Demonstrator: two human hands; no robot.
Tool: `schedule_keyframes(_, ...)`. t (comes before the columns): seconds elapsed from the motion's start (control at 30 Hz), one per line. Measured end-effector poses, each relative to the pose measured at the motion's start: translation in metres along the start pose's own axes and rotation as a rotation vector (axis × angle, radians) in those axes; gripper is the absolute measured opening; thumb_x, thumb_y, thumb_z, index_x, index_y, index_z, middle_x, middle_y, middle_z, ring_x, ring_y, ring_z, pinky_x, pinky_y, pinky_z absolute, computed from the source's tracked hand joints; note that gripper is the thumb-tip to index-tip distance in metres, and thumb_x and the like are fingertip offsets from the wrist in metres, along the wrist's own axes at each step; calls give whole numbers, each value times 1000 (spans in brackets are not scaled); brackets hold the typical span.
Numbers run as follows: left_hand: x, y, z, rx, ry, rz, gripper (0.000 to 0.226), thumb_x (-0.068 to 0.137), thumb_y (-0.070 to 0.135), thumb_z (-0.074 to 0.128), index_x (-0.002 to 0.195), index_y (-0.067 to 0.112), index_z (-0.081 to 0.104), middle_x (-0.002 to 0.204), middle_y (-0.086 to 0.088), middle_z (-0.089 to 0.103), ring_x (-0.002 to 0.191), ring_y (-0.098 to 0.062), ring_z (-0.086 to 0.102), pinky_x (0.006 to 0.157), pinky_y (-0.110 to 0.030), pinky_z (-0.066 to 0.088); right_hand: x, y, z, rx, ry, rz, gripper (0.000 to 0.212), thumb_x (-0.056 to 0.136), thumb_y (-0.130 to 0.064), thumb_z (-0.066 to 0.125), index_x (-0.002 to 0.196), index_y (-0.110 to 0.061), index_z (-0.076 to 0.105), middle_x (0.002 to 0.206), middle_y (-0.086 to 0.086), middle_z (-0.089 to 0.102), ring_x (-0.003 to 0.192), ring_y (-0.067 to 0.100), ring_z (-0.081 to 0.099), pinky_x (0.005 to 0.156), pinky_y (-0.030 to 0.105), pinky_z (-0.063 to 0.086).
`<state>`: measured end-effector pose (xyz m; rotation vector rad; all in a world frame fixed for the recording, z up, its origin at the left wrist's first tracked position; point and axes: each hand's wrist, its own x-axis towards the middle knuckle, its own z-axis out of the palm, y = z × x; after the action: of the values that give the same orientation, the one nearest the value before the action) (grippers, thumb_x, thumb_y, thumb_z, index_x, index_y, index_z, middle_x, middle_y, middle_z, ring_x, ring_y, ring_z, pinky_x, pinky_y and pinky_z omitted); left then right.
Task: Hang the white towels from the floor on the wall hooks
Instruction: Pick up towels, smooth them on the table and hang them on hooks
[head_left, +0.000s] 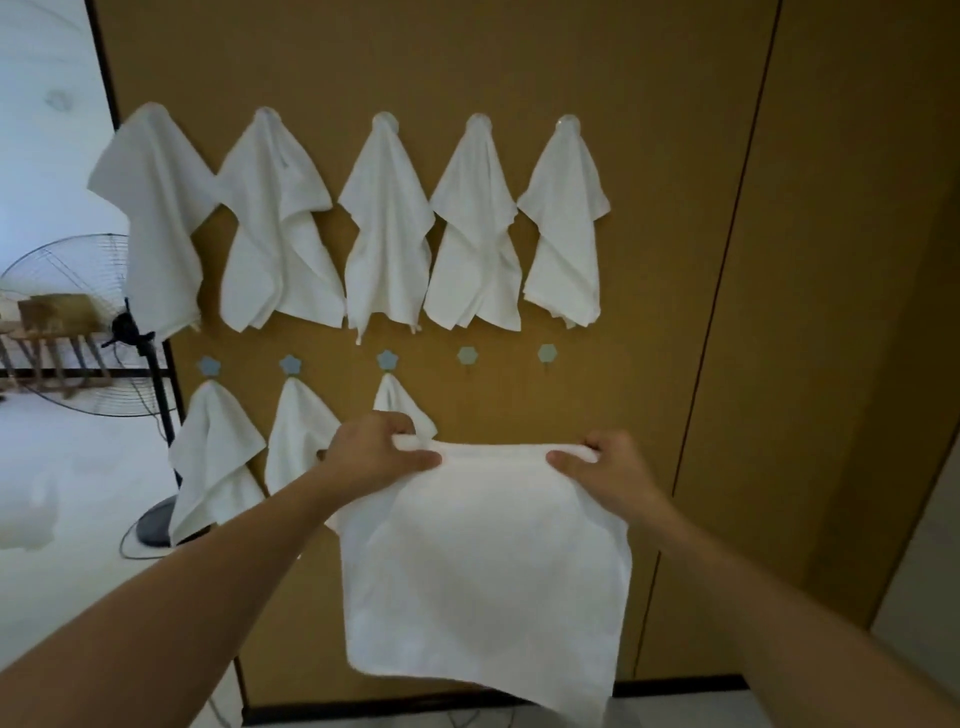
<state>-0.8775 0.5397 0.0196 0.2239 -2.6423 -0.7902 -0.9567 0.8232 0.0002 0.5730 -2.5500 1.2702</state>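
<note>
I hold a white towel (483, 571) spread out in front of the brown wall (675, 208). My left hand (382, 452) grips its top left corner and my right hand (605, 467) grips its top right corner. Several white towels (387, 223) hang from the upper row of hooks. In the lower row, three towels (213, 457) hang from blue star-shaped hooks on the left. Two bare hooks (467, 356) (546, 353) sit to the right of them, just above the towel I hold.
A standing fan (104, 332) with a round base is at the left, beside the wall's edge. A wooden bench (47, 343) is behind it. A dark vertical seam (722, 312) runs down the wall to the right.
</note>
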Motion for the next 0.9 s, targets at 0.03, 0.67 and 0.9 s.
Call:
schedule_keyframes(0.03, 17, -3, 8, 31, 26, 46, 27, 75, 48, 77, 73, 32, 56, 79, 10, 62, 81, -13, 58, 65, -28, 44, 18, 5, 10, -50, 10, -33, 45, 82, -41, 74, 59, -13, 49, 57, -3, 43, 54, 12, 42, 54, 28, 30)
schedule_keyframes(0.67, 356, -101, 96, 666, 15, 365, 50, 101, 15, 39, 140, 46, 47, 134, 2, 53, 117, -20, 56, 90, -29, 46, 354, 84, 142, -594, -20, -681, 40, 95, -50, 44, 80, -31, 76, 58, -7, 63, 49, 9, 54, 50, 22, 45)
schedule_keyframes(0.9, 406, -133, 128, 606, 183, 578, 60, 60, -1, 84, 107, 34, 75, 73, -4, 66, 54, -21, 63, 43, -21, 44, 410, 144, 189, -527, 203, -873, 30, 89, -30, 55, 109, -24, 77, 58, 2, 57, 43, 15, 49, 40, 23, 43)
